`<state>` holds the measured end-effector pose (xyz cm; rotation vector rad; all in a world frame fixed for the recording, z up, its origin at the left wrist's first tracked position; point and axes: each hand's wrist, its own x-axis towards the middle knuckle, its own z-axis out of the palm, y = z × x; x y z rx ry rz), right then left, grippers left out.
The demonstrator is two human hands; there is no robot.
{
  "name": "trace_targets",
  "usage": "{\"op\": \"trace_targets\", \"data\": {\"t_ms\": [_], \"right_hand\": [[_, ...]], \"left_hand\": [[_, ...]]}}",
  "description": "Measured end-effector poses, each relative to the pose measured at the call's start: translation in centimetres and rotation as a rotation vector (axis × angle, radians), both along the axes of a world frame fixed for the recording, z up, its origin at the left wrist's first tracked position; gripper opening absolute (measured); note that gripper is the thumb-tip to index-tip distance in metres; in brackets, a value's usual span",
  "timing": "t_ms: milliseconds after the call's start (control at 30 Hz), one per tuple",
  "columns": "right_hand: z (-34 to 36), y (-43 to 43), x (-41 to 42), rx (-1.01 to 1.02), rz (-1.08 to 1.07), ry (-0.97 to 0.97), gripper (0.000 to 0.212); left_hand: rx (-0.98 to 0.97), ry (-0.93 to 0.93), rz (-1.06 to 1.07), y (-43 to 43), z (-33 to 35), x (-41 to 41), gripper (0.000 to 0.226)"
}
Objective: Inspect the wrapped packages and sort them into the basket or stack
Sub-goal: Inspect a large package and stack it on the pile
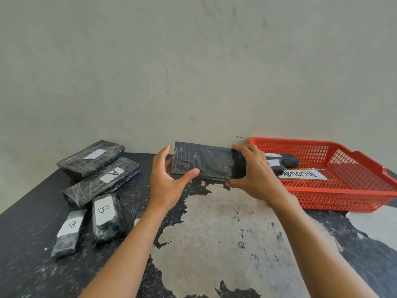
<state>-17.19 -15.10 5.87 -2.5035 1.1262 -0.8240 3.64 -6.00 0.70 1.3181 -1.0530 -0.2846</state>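
I hold a black plastic-wrapped package [211, 162] level above the table's middle, its plain side toward me, no label showing. My left hand [167, 179] grips its left end and my right hand [251, 171] grips its right end. To the right stands a red mesh basket [343, 190] with a white "ABNORMAL" tag [300, 174] and two dark labelled packages [283, 161] inside, partly hidden by my right hand. At the left lie two long packages marked A [103, 179] [92, 159], one resting on the other's far edge.
Two shorter packages marked B [106, 216] [67, 232] lie at the near left. The table [214, 233] is black with large patches of worn grey. A plain grey wall [193, 72] rises right behind the table and basket.
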Motion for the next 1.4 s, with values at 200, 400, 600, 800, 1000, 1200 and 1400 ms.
{"op": "trace_targets", "data": {"t_ms": [200,400,600,800,1000,1200,1400], "right_hand": [[-0.3,0.2,0.3,0.057,0.002,-0.086,0.081],[-1.1,0.3,0.8,0.003,-0.064,-0.181,0.045],[-0.4,0.3,0.0,0.075,-0.035,-0.084,0.031],[-0.5,0.7,0.4,0.006,-0.060,-0.081,0.032],[-0.6,1.3,1.0,-0.026,-0.042,-0.131,0.055],[-0.3,1.5,0.8,0.030,0.026,-0.082,0.052],[0.3,1.3,0.0,0.063,0.065,-0.141,0.018]], "left_hand": [[0.017,-0.008,-0.004,-0.3,-0.5,0.2,0.083],[-0.035,-0.045,0.025,-0.1,-0.1,-0.7,0.079],[-0.046,-0.058,0.040,-0.2,-0.6,-1.2,0.075],[-0.055,-0.059,0.062,-0.7,-0.9,-1.0,0.074],[0.076,-0.057,0.000,-0.5,-0.6,-0.2,0.087],[0.057,0.096,-0.041,-0.7,-0.3,-0.3,0.072],[-0.076,0.164,-0.118,-0.6,0.0,-0.3,0.059]]}}
